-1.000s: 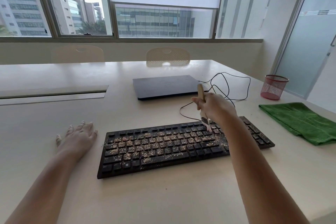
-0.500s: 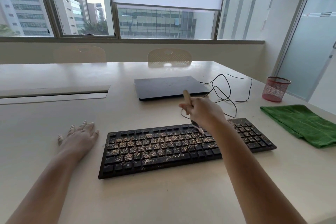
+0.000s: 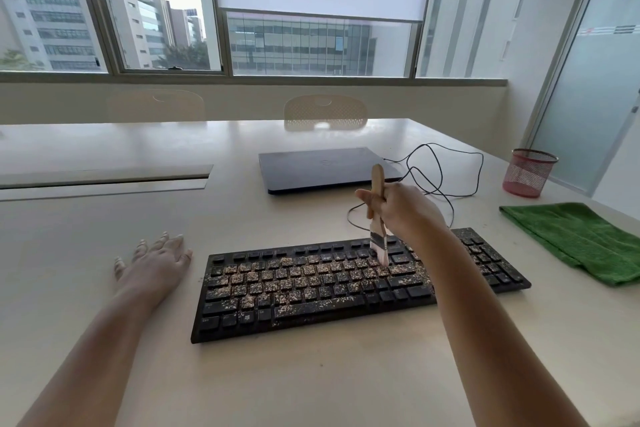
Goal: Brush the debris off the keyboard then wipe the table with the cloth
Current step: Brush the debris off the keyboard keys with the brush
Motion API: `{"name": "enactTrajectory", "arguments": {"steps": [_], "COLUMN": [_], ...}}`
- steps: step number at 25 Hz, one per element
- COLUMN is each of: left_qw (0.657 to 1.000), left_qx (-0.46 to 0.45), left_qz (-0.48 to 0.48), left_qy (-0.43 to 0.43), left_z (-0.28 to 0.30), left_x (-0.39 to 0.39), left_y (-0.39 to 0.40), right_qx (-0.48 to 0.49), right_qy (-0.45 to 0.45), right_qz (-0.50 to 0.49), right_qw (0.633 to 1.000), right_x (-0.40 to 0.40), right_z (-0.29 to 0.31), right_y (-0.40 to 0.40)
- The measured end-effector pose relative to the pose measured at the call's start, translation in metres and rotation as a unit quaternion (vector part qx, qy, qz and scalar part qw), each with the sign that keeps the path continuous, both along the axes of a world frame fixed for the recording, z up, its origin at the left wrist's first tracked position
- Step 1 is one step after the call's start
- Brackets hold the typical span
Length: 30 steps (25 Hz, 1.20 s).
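A black keyboard (image 3: 311, 291) lies on the beige table (image 3: 311, 385), its middle keys covered in tan crumbs. My right hand (image 3: 407, 210) grips the wooden handle of a small paintbrush (image 3: 378, 218), held nearly upright. The pale bristles touch the upper key rows right of centre. My left hand (image 3: 157, 262) rests flat on the table just left of the keyboard, fingers spread. A folded green cloth (image 3: 585, 241) lies on the table at the right, apart from the keyboard.
A closed dark laptop (image 3: 322, 168) sits behind the keyboard with a looped black cable (image 3: 446, 177) beside it. A red mesh cup (image 3: 528, 173) stands at the far right edge. Two pale chairs stand beyond the table's far side.
My right hand swept the brush leftward over the top rows, then came back right, and the brush now stands more upright with its bristles on the keys. My left hand has not moved.
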<state>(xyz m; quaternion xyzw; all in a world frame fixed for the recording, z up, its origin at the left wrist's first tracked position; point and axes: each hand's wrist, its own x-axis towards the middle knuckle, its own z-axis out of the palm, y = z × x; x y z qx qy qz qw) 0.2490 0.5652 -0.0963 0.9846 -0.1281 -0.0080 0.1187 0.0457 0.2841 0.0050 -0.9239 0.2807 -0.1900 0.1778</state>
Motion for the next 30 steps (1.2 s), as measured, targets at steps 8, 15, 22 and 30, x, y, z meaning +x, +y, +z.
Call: {"name": "enactTrajectory", "arguments": {"steps": [8, 15, 22, 30], "left_qw": [1.0, 1.0, 1.0, 1.0], "left_qx": [0.001, 0.001, -0.002, 0.005], "left_qz": [-0.001, 0.001, 0.002, 0.0], "left_qy": [0.003, -0.002, 0.001, -0.002], "left_z": [-0.0001, 0.0001, 0.0002, 0.001], "left_x": [0.0008, 0.0008, -0.0002, -0.0006], "left_y": [0.0003, 0.0002, 0.0004, 0.001], "right_qx": [0.002, 0.004, -0.006, 0.014], "right_qy": [-0.019, -0.054, -0.072, -0.053], "right_qz": [-0.034, -0.001, -0.012, -0.002], "right_qw": [0.999, 0.999, 0.997, 0.998], "right_x": [0.0034, 0.0042, 0.0019, -0.0016], "right_z": [-0.0018, -0.0001, 0.0016, 0.0046], "right_y": [-0.0006, 0.0038, 0.0037, 0.0003]}}
